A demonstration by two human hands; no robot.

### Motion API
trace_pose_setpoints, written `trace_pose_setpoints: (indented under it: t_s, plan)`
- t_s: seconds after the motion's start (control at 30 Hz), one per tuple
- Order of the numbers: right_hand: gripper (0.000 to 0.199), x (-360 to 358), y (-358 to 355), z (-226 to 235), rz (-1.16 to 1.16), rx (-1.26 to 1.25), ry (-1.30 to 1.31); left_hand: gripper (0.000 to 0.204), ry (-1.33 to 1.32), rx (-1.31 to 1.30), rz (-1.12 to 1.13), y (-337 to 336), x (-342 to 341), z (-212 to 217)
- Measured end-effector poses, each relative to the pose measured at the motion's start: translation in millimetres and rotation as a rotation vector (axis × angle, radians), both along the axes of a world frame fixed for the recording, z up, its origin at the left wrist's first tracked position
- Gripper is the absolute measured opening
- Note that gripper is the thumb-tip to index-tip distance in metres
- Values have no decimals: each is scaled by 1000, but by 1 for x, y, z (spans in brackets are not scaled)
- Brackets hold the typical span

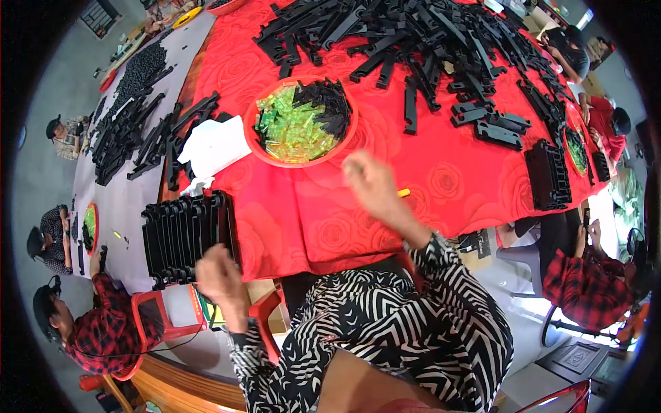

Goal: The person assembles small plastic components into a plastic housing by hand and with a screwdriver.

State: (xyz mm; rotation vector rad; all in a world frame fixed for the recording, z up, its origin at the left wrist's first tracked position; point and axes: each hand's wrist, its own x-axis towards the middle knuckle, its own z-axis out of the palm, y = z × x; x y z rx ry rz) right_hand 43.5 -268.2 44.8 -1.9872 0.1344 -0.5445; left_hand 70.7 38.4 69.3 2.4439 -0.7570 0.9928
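My left hand (pixel 222 281) is closed, fingers curled, beside the right front corner of a neat row of long black plastic parts (pixel 180 237). Whether it touches them, or grips something small, I cannot make out. Above the red cloth my right hand (pixel 372 184) hangs slightly blurred, its fingers curled in, just right of the basket; anything in it is hidden. The round red basket (pixel 252 153) holds small clear yellow-green pieces (pixel 292 131) on its left and small black pieces (pixel 327 107) on its right. A small yellow stick (pixel 404 193) lies right of that hand.
A big heap of black plastic parts (pixel 413 34) covers the far table, with loose ones nearer. A white sheet (pixel 215 146) lies left of the basket. Another stacked row of parts (pixel 547 175) stands at the right. Other people (pixel 113 323) sit around the tables.
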Motion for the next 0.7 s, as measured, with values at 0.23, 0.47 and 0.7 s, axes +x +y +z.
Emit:
trace_pose_setpoints:
  t_s: [0.23,0.47,0.7]
  plan:
    - [44,28,-126,-47,-632,-700,347,5,504,-94,-174,-47,-48,-68]
    - [53,36,-159,-65,-680,-700,518,7,640,-136,-265,-48,-65,-79]
    - [40,47,-169,-83,-630,-463,510,5,681,-163,-218,-45,-70,-78]
